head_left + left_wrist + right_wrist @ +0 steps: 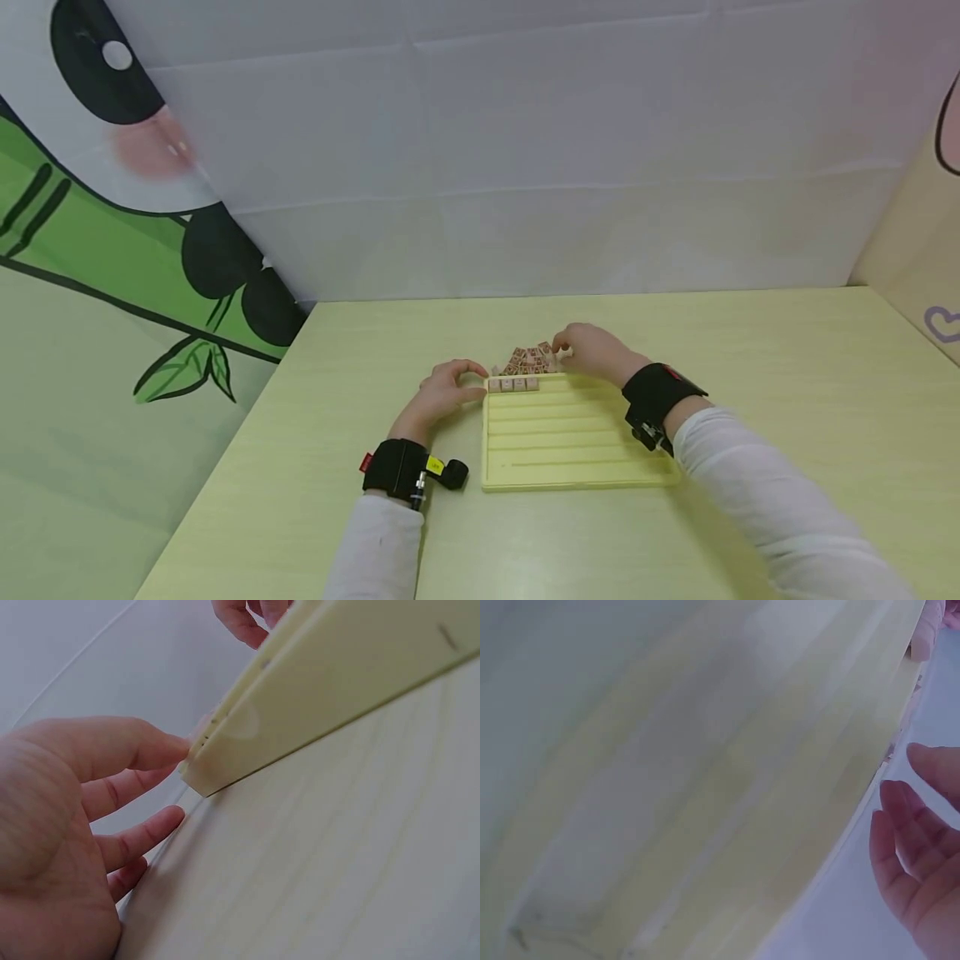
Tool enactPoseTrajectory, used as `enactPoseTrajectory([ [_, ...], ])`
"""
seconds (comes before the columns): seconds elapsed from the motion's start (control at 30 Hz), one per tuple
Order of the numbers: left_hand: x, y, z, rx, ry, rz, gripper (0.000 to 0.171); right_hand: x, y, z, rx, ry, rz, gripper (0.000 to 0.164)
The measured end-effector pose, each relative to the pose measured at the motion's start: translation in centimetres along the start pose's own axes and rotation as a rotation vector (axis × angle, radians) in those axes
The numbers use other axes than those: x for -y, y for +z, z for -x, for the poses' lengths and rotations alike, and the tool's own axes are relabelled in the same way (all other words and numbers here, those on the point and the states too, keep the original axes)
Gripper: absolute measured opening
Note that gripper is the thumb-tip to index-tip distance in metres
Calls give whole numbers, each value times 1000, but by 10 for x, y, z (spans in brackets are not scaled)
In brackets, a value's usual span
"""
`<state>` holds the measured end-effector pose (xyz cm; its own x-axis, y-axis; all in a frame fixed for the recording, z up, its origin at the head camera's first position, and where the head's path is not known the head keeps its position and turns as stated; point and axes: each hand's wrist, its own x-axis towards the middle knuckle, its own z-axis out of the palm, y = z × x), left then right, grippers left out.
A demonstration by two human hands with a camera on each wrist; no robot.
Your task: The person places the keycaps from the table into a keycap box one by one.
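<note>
Head view: the loosely spread left hand (442, 392) touches the tray (562, 451) at ten o'clock, near four blocks (513, 384); the right hand (596, 354) partly hides the tile pile (529, 361) beyond eleven. Left wrist: the tray leaves frame toward two. Right wrist: the right hand, cropped at four, parts thumb from fingers, gripping nothing visible.

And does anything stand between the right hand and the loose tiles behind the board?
Nothing visible does: in the head view, the right hand is directly beside the loose tiles, at their right side, just past the far edge of the yellow board.
</note>
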<state>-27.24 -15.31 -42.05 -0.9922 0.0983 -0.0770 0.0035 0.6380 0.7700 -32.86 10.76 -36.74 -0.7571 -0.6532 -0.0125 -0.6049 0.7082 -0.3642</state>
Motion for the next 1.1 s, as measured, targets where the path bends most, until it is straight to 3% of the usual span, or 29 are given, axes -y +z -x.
enactPoseTrajectory([
  [0.23, -4, 3, -5, -7, -23, 34, 23, -10, 2, -9, -7, -174, 62, 23],
  [0.4, -8, 5, -11, -21, -33, 50, 23, -16, -1, -16, -9, -251, 90, 27],
  [0.67, -11, 10, -21, -45, -59, 63, 23, -28, -4, -26, 4, -259, 58, 19],
  [0.9, -13, 10, -26, -57, -61, 28, 22, -34, -7, -31, -25, -295, 102, 10],
  [1.1, -16, 10, -27, -59, -74, 37, 22, -34, -10, -36, 8, -250, 59, 5],
])
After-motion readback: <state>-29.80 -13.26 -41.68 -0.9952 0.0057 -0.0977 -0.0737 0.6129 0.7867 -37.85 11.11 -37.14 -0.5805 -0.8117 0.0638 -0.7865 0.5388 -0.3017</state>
